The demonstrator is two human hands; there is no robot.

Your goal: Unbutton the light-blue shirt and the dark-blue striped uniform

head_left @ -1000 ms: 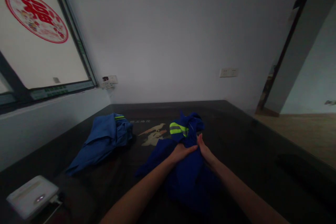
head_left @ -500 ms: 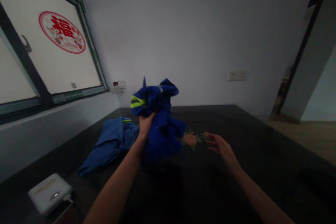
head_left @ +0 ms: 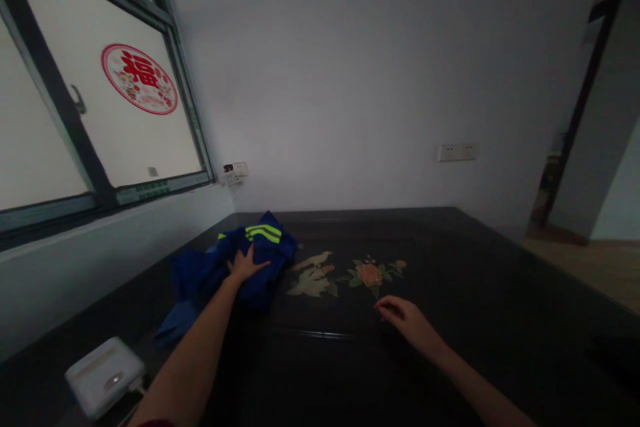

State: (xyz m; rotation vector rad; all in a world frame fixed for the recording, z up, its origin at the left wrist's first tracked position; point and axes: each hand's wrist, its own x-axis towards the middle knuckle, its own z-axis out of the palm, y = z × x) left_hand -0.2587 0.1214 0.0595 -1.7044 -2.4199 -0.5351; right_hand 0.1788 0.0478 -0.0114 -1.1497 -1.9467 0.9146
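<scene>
My left hand lies with fingers spread on a crumpled royal-blue work garment. Bright yellow-green bands with a dark stripe show near its top; whether it is a jacket or trousers I cannot tell. Under its near left side, part of a second, duller blue garment shows. My right hand hovers just over the dark tabletop, fingers curled in toward the thumb, with nothing visible in them. It is nearest to the painted flower on the table, apart from the garments.
A white box-shaped device with a cable sits at the near left. Birds and a flower decorate the tabletop. Behind the table stands a pale wall with sockets; a window is on the left. A dark object lies at the right edge.
The bright blue garment has come down leftward from the air onto the duller one. My left hand has let go and spread its fingers. My right hand has drawn nearer and curled.
</scene>
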